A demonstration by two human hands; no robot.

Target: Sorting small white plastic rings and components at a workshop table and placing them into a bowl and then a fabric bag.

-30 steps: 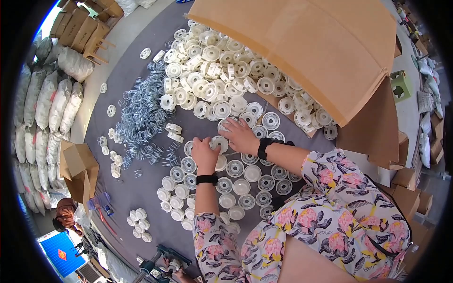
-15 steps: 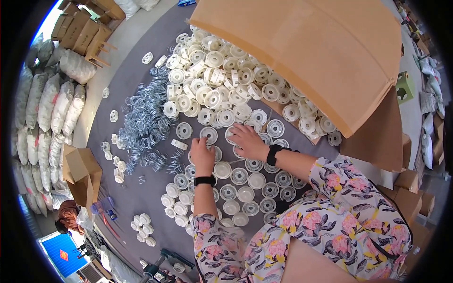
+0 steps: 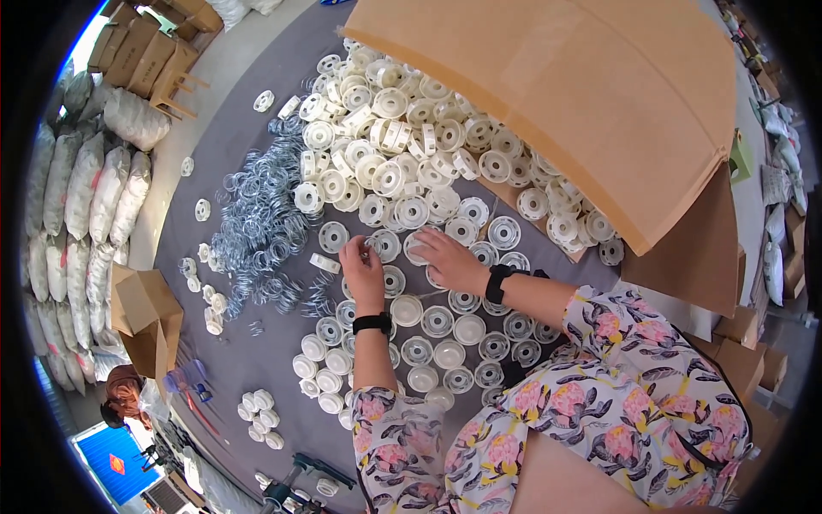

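Many round white plastic parts with a central hole lie flat on the grey table (image 3: pixel 205 343) before me. Some of these, such as the ring-centred part (image 3: pixel 417 350), look greyer inside; others show smooth white faces, like the domed piece (image 3: pixel 469 329). My left hand (image 3: pixel 363 272) has its fingers curled together beside a flat-lying holed part (image 3: pixel 334 236); whatever they hold is hidden. My right hand (image 3: pixel 452 261) is spread over the rows with its fingers stretched out, the tips touching a white part (image 3: pixel 414 248). Just left, a small white part (image 3: pixel 324 263) stands on edge.
Loose metal springs (image 3: pixel 261 210) form a heap at the left. A large pile of white parts (image 3: pixel 385 137) spills from a big cardboard box (image 3: pixel 565 94). Domed white pieces (image 3: pixel 261 417) cluster near a green metal tool (image 3: pixel 321 468). An open carton (image 3: pixel 145 313) stands at the left edge.
My left hand has risen slightly and shifted left, its fingers turning off the part beneath them. My right hand stays nearly in place. The whole view has shifted slightly.
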